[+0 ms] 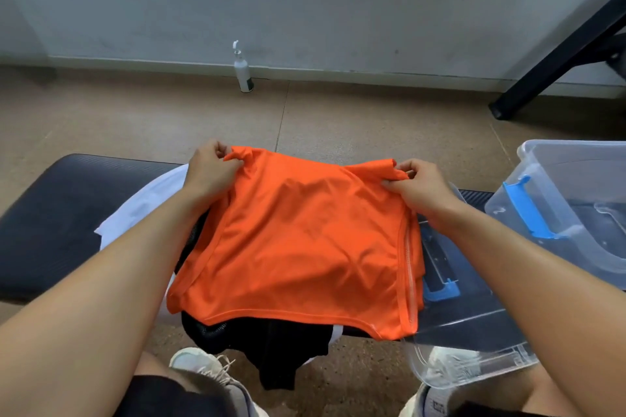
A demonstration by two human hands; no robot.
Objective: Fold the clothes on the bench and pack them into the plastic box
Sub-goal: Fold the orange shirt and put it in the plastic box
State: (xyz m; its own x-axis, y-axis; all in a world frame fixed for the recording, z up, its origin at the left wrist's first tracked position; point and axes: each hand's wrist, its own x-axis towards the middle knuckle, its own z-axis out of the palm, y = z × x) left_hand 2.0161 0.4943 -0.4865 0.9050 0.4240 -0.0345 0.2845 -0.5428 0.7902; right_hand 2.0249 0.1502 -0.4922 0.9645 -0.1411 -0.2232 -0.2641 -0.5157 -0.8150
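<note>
An orange garment (298, 240) is spread over black (271, 352) and white clothes (142, 206) on the dark desk (61, 213). The left hand (211, 169) pinches its far left corner; the right hand (418, 188) pinches the far right corner. A clear plastic box (569, 200) with blue latches stands to the right, its lid (474, 325) just beside the garment.

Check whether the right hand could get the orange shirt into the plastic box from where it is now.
Probably yes. The right hand pinches the orange shirt at a far corner, and the plastic box sits open just to its right on the bench, nothing between them.
</note>
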